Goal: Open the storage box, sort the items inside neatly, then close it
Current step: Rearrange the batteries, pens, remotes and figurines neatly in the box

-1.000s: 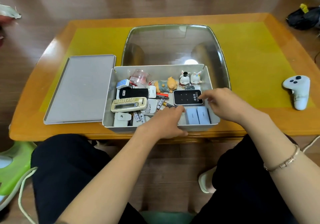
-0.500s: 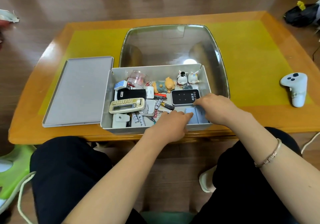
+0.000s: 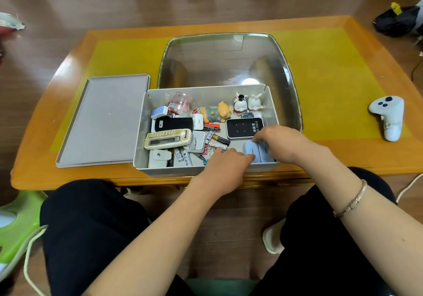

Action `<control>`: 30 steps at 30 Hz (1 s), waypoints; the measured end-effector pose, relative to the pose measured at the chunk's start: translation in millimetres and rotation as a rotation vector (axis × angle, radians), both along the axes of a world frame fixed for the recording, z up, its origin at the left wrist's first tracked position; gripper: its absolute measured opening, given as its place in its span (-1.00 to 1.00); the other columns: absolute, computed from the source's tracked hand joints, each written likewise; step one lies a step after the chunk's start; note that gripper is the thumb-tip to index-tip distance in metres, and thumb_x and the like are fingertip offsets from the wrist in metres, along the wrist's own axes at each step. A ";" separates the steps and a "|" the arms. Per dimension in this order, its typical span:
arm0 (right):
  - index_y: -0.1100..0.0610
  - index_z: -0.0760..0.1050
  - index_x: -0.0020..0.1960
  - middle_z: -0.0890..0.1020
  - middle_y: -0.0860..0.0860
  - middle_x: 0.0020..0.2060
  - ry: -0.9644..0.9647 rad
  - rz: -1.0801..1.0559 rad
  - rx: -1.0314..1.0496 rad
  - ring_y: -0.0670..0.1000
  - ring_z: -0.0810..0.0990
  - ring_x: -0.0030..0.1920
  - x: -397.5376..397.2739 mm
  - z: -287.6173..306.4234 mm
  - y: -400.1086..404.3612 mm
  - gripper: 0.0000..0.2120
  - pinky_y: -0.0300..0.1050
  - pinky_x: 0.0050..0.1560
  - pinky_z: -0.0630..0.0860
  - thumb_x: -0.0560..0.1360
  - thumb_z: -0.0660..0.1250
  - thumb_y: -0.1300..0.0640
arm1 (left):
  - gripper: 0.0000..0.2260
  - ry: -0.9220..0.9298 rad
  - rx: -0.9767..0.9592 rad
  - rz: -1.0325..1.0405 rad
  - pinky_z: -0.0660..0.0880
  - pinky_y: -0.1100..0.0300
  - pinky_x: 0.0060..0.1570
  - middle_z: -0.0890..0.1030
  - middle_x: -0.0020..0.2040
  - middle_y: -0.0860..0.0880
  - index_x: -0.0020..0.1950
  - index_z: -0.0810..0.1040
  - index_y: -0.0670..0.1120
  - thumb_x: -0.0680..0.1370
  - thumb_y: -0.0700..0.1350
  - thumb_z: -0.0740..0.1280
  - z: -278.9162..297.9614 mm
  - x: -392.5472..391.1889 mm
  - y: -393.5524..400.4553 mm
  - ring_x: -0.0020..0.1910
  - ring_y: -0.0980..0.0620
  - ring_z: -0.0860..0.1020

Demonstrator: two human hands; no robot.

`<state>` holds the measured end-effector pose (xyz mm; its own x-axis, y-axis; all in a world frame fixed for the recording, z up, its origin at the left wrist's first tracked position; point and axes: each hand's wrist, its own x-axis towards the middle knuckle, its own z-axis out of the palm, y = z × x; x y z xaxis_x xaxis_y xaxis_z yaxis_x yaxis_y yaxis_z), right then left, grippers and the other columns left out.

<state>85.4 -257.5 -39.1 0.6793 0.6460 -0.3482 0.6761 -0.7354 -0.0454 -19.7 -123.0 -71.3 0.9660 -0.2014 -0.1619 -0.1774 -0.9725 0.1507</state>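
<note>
The grey storage box [image 3: 207, 91] stands open at the table's near edge, its flat lid [image 3: 105, 122] lying to its left. Inside lie a cream remote [image 3: 168, 138], a black case [image 3: 174, 124], a black router [image 3: 243, 127], loose batteries [image 3: 219, 139], a clear jar [image 3: 182, 104], a bear figure [image 3: 216, 114] and two rabbit figures [image 3: 247, 102]. My right hand [image 3: 286, 143] grips pale blue small boxes [image 3: 253, 150] in the near right corner. My left hand [image 3: 225, 165] rests over the front wall, its fingertips touching the same boxes.
A glass panel [image 3: 229, 60] is set in the yellow-topped wooden table [image 3: 332, 78] behind the box. A white controller [image 3: 388, 117] lies at the right. A green stool [image 3: 16, 224] stands on the floor at my left, a black bag [image 3: 398, 20] at far right.
My right hand came down from the router onto the pale blue boxes. My left hand slid right until its fingertips met them.
</note>
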 end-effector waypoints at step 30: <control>0.07 0.52 0.23 0.55 0.02 0.15 -0.312 -0.137 0.412 0.10 0.40 0.21 -31.2 1.2 33.2 -0.67 0.01 0.10 0.29 0.51 0.22 0.27 | -0.69 -0.392 -0.234 0.341 0.18 0.10 0.08 0.60 0.09 0.07 0.16 0.58 0.01 0.54 0.16 0.26 17.7 -38.2 48.6 0.16 0.01 0.41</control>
<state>54.2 -224.3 -37.9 0.7977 0.5847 0.1476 0.6027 -0.7815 -0.1613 -57.9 -74.4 -53.6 0.9616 0.1455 0.2327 0.0551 -0.9330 0.3555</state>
